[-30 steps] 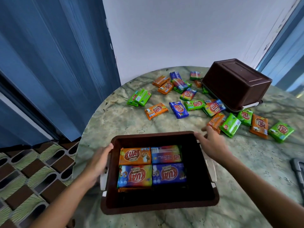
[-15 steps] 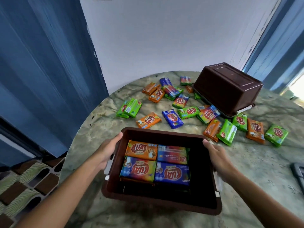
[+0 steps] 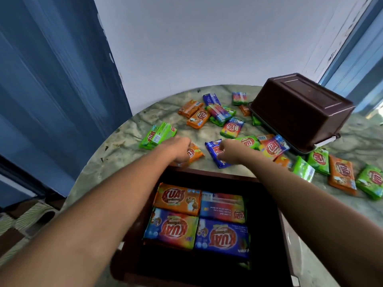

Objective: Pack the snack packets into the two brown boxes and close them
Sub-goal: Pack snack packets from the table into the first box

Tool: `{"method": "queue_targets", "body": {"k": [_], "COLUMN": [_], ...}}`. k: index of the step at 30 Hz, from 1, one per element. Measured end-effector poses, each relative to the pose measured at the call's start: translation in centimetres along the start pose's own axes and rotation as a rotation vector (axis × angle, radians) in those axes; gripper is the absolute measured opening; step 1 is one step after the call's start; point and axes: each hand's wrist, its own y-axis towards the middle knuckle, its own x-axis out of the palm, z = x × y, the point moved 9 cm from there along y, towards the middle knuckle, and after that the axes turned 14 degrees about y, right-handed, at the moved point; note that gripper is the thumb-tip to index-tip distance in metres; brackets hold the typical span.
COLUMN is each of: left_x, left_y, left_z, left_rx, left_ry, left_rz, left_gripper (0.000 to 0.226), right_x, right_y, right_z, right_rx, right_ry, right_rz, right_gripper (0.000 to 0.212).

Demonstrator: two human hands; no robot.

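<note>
- Now that both hands have left the rim of the near brown box (image 3: 267, 183), packing resumes.
- Left hand (image 3: 179, 149): reaching past the box, fingers curling onto an orange packet (image 3: 195, 154) beneath it.
- Right hand (image 3: 229, 151): fingers curled over a blue packet (image 3: 215, 152); firm grip unclear.
- Beyond the right hand, the second brown box (image 3: 300, 108) sits upturned on the surface (image 3: 124, 141).

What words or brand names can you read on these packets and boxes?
"KUAT": orange packet in the open box.
"KUAT", upside down: blue packet beside it.
"KUAT": loose rainbow packet on the table.
Small print on every packet: too blurred.
Upturned box: no text.
</note>
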Motion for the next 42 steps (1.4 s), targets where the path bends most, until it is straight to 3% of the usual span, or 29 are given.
{"method": "queue_targets", "body": {"k": [2,5,9,11,14,16,20,25,30,34,37,42], "left_x": [1.6,2.1,2.5,2.7,0.2,-3.1,-8.2,-4.1,0.1,0.7,1.4,1.2], "left_y": [1.8,2.9,3.3,3.1,1.6,-0.3,-8.7,-16.7,-16.0,-16.2,-16.2,-15.7], "left_z": [0.1,0.3,0.9,1.0,0.5,0.2,0.6,1.5,1.1,2.0,2.4,2.7], "left_rx": [-0.012,-0.025,-0.039,-0.039,-0.020,0.013,0.157,0.305,0.300,0.288,0.251,0.236], "left_ry": [0.114,0.123,0.115,0.070,-0.066,-0.117,-0.083,0.096,0.013,0.164,0.152,0.170], "left_rz": [-0.062,-0.062,-0.067,-0.055,0.081,0.229,0.366,0.235,0.154,0.248,0.275,0.315], "left_gripper": [0.056,0.062,0.066,0.066,0.054,0.049,0.046,0.044,0.052,0.039,0.044,0.038], "right_x": [1.4,2.2,1.8,1.5,-0.1,-2.0,-4.9,-2.8,2.2,3.6,4.9,5.9], "right_y": [2.2,3.9,4.2,3.9,1.7,-0.6,-9.4,-19.0,-19.2,-18.0,-17.3,-16.8], "right_z": [1.3,2.5,2.4,2.7,2.6,1.8,0.9,1.3,0.3,-1.1,-2.4,-3.5], "right_rx": [0.066,0.092,0.089,0.123,0.146,0.058,-0.154,-0.302,-0.364,-0.291,-0.261,-0.295], "right_ry": [-0.128,-0.129,-0.142,-0.017,0.279,0.310,0.225,-0.045,-0.303,-0.420,-0.401,-0.351], "right_rz": [-0.042,-0.013,0.095,0.116,0.130,0.161,0.232,0.174,0.049,0.159,0.184,0.180], "right_gripper": [0.049,0.062,0.064,0.062,0.066,0.061,0.063,0.068,0.064,0.046,0.033,0.029]}}
